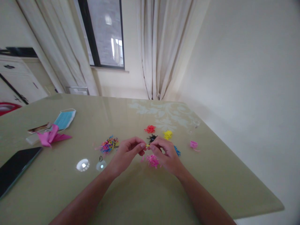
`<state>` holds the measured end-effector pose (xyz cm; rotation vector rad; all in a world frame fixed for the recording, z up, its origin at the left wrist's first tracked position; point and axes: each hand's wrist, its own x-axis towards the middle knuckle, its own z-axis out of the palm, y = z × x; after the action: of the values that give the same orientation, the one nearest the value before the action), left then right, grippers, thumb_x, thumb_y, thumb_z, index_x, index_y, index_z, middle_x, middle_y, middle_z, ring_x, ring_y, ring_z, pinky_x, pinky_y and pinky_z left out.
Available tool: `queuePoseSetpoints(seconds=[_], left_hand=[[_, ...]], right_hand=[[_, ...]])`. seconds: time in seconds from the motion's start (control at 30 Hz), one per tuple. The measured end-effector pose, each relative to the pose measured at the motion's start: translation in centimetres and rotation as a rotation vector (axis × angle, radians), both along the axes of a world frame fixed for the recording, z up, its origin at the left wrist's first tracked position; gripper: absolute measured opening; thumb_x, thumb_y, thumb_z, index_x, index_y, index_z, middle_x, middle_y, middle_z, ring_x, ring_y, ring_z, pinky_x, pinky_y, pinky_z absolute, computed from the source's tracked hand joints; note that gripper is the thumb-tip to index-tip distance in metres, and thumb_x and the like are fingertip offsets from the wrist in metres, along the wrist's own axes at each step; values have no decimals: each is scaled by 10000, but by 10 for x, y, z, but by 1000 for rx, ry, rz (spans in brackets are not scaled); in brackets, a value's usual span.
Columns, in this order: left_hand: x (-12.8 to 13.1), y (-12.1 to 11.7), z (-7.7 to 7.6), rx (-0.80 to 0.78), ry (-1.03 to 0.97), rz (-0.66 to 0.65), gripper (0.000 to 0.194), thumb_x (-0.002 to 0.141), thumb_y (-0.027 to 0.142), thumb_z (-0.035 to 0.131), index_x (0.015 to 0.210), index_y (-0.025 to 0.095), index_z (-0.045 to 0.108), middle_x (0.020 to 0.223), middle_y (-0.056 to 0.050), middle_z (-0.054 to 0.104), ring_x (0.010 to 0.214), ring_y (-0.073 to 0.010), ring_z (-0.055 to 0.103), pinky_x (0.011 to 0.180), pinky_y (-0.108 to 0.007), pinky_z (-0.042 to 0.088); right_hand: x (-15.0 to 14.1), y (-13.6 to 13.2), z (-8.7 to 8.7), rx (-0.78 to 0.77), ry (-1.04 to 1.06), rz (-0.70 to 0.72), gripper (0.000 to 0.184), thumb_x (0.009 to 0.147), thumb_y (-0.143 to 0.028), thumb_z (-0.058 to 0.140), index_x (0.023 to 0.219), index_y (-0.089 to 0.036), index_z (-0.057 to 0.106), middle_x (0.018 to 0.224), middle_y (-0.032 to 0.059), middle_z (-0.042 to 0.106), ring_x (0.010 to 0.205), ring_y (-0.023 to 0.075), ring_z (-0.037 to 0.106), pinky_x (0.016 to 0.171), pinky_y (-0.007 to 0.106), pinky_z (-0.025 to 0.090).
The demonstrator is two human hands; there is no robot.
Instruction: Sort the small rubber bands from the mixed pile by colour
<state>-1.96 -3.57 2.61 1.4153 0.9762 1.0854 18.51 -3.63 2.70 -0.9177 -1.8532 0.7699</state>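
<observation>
Between the fingertips of both hands is a small yellow rubber band [147, 145], pinched at either end. My left hand [126, 153] has thumb and forefinger closed on its left end. On the other end, my right hand [167, 154] pinches in the same way. A mixed pile of coloured rubber bands [109, 144] lies left of my left hand. Around my right hand are single-colour piles: red bands [150, 129], yellow bands [167, 134], pink bands [153, 160], and partly hidden black bands [152, 137] and blue bands [177, 151].
On the table [206, 187] at left lie a phone [17, 165], a pink folded-paper shape [52, 136] and a blue face mask [65, 119]. One dark loop [100, 158] sits near the mixed pile. A pink coiled strip [193, 144] lies at right, near the table edge.
</observation>
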Motion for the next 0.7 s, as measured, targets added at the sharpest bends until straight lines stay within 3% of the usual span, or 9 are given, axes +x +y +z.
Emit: queuePoseSetpoints(seconds=[0.23, 0.4, 0.47, 0.6, 0.7], left_hand=[[3, -3, 2, -2, 4, -19, 416, 886, 584, 690, 822, 173, 694, 725, -29, 699, 693, -163, 649, 677, -288, 537], [-1, 0, -2, 59, 89, -20, 374, 965, 524, 597, 862, 182, 706, 788, -45, 740, 725, -170, 672, 700, -288, 536], [-7, 5, -4, 147, 292, 51, 324, 987, 472, 570, 918, 194, 721, 839, -52, 754, 754, -186, 682, 715, -299, 533], [-28, 16, -10, 384, 1038, 286, 223, 1008, 285, 534, 1021, 210, 744, 1067, -108, 757, 986, -274, 688, 899, -397, 510], [-43, 19, -13, 330, 1431, 330, 252, 1009, 243, 502, 1047, 189, 745, 1143, -148, 727, 1083, -340, 666, 924, -448, 504]], right_hand=[[2, -3, 0, -119, 49, 45, 367, 1040, -443, 542, 852, -189, 728, 782, 15, 602, 697, 143, 538, 626, 255, 418], [3, 1, 0, -105, 6, 31, 362, 1047, -428, 531, 860, -189, 730, 782, 14, 619, 690, 141, 551, 625, 254, 419], [9, 8, 1, -57, -32, -47, 337, 1035, -413, 545, 875, -190, 740, 784, 22, 647, 691, 149, 573, 630, 260, 433], [38, 31, -1, 105, -170, -386, 293, 994, -392, 596, 864, -178, 748, 763, 46, 675, 652, 171, 584, 638, 292, 454], [62, 49, -10, 126, -362, -495, 219, 956, -307, 616, 871, -180, 773, 817, 70, 720, 651, 179, 612, 670, 315, 471]])
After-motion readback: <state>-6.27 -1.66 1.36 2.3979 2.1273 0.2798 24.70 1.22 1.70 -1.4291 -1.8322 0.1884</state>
